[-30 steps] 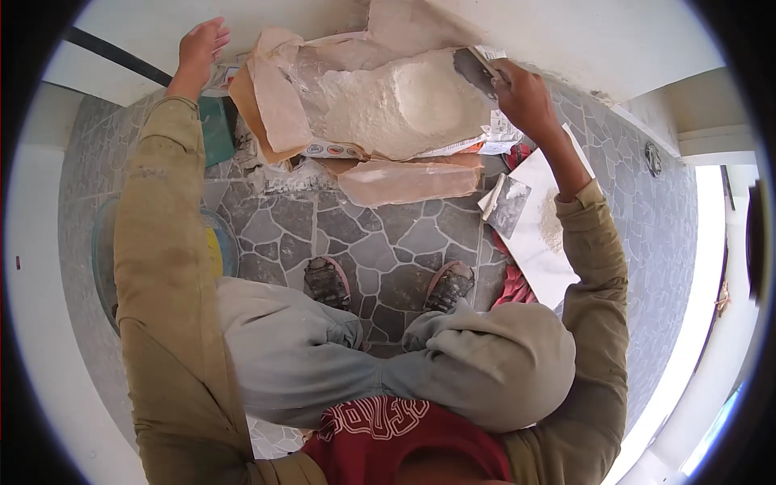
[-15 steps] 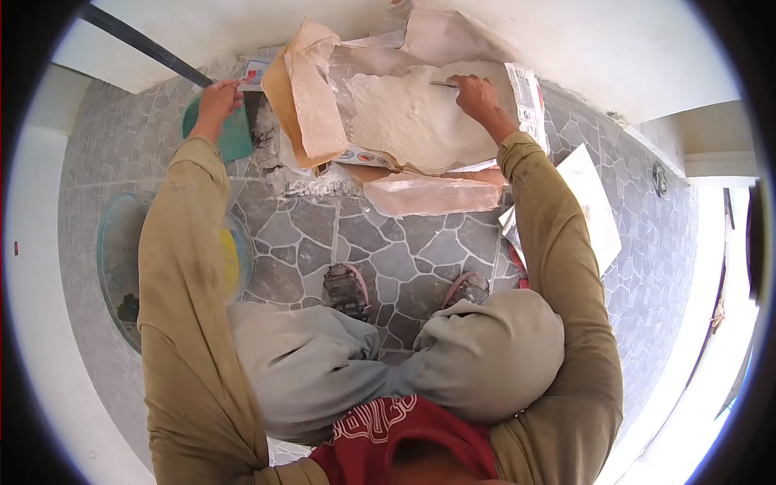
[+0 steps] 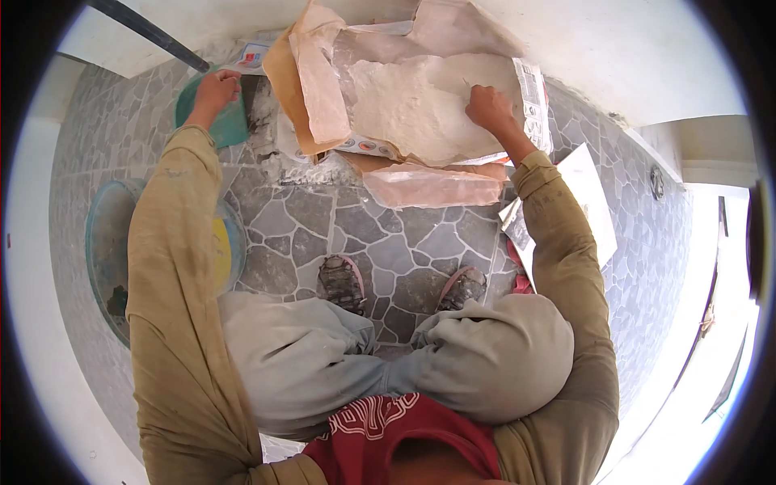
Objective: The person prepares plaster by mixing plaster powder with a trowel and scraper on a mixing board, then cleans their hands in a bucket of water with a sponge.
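My right hand point(image 3: 490, 109) is closed over the pale powder point(image 3: 412, 101) at the right of an opened paper sack point(image 3: 432, 190). A thin metal tool point(image 3: 466, 82) pokes out past its fingers; most of it is hidden in the hand. My left hand point(image 3: 215, 90) is held over a green plastic piece like a dustpan point(image 3: 233, 125), left of the sack. Its fingers are curled together, and whatever they grip, if anything, is hidden.
A dark pole point(image 3: 149, 34) leans down from the upper left towards the dustpan. A round tub point(image 3: 105, 242) stands beside my left arm. White sheets point(image 3: 594, 202) lie to the right on the stone-patterned floor point(image 3: 388, 250). A wall rises behind the sack.
The right hand has turned and drawn slightly right and down over the powder, so less of the metal tool shows. The left hand stays by the dustpan. The whole view has shifted slightly.
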Motion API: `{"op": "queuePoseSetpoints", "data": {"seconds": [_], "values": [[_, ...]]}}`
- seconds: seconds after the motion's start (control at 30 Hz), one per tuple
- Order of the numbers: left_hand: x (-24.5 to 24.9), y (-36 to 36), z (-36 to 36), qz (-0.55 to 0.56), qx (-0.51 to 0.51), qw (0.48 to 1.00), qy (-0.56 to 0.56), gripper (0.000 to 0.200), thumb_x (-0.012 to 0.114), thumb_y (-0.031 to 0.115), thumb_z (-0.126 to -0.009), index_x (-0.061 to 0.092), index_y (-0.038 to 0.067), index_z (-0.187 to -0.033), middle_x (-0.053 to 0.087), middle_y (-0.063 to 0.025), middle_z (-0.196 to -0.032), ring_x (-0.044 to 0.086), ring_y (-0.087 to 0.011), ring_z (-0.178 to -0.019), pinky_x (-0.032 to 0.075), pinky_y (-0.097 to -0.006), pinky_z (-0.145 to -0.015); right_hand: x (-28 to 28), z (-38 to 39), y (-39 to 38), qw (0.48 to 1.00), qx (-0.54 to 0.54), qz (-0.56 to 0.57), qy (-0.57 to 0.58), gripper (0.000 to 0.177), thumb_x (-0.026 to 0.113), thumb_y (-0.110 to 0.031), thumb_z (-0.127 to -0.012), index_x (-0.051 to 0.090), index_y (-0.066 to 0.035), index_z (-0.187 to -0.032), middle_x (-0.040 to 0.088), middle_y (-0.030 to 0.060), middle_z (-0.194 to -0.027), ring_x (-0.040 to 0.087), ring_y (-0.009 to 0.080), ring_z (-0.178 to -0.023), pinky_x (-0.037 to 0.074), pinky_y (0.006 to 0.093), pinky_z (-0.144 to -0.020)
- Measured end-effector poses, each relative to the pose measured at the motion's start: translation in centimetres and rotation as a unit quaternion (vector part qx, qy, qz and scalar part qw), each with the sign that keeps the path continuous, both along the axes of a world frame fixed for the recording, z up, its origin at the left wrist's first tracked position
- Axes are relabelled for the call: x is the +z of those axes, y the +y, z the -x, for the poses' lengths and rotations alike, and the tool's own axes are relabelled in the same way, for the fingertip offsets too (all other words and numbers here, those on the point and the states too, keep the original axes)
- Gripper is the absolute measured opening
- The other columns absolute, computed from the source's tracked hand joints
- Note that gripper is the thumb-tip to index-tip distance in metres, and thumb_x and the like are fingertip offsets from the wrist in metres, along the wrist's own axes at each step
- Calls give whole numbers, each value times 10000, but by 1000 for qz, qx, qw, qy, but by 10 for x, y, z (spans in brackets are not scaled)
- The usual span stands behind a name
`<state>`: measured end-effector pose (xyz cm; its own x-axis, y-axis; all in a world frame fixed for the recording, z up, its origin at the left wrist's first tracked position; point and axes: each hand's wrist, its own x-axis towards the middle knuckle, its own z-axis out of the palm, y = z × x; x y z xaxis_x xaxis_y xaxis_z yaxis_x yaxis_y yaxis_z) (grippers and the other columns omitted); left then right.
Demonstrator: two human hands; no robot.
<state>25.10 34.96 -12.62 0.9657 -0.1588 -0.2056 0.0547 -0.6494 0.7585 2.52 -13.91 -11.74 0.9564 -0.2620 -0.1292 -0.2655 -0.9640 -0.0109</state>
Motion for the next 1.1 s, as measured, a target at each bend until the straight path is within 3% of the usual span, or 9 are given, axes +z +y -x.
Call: {"op": "queuePoseSetpoints", "data": {"seconds": [0.07,0.17,0.27,0.43,0.5,0.6,0.73,0.9,1.1], "values": [[-7,10,-4,22,-5,1000,-16,254,530,123,-882,669,17,-1066,685,-86,-885,652,-135,-750,535,-275,-665,-6,0,-3,1000,-4,-16,7,255,520,-115,-788,654,17,-960,661,267,-947,659,407,-881,522,461,-783],[-8,13,-3,-6,-8,999,-38,256,525,131,-886,670,16,-1063,686,-87,-890,658,-140,-764,535,-278,-684,-5,-2,-34,964,-93,-248,13,432,517,-99,-756,627,-29,-1168,633,279,-1078,606,396,-1049,478,433,-892],[-2,8,3,6,4,1000,-27,259,521,133,-888,665,11,-1067,687,-87,-893,659,-143,-767,536,-278,-696,-45,-4,-72,970,-82,-221,-64,487,523,-99,-753,610,-81,-1232,643,282,-1045,621,396,-1015,487,427,-871],[2,8,0,2,0,1000,-7,279,515,127,-873,658,11,-1082,687,-85,-896,659,-142,-765,533,-273,-707,-55,-3,-61,935,-146,-320,-45,402,517,-91,-750,678,-77,-1119,682,236,-910,674,338,-899,510,398,-787],[0,9,-4,16,-4,1000,-11,288,512,128,-866,657,12,-1087,687,-84,-895,659,-141,-763,532,-273,-707,-56,-3,-50,914,-167,-363,-77,406,510,-31,-746,680,-62,-1114,648,118,-759,596,201,-653,461,345,-596],[0,4,-4,5,3,1000,-17,296,511,134,-856,659,13,-1082,688,-82,-876,655,-138,-741,526,-265,-696,-55,-5,-29,879,-171,-439,-73,366,501,-11,-749,691,-22,-1062,621,87,-728,550,182,-589,417,341,-524],[14,-18,0,-34,-28,999,-24,292,517,139,-859,659,11,-1080,685,-74,-835,645,-129,-704,514,-252,-661,-90,-24,-34,886,-221,-401,-73,313,491,-7,-760,687,31,-1001,608,81,-713,525,172,-564,390,331,-493],[33,-26,7,-47,-56,996,-53,273,512,121,-879,658,11,-1082,676,-75,-810,639,-130,-693,513,-253,-640,-82,-21,-46,821,-271,-499,-59,171,530,-40,-800,665,44,-863,608,114,-718,555,192,-578,389,357,-462],[20,2,0,-40,-60,996,-46,252,510,95,-883,653,-10,-1063,664,-85,-844,643,-138,-738,538,-276,-635,-89,-17,-86,837,-193,-509,-53,131,560,-48,-824,663,26,-858,607,106,-741,585,202,-610,443,382,-492]]}}
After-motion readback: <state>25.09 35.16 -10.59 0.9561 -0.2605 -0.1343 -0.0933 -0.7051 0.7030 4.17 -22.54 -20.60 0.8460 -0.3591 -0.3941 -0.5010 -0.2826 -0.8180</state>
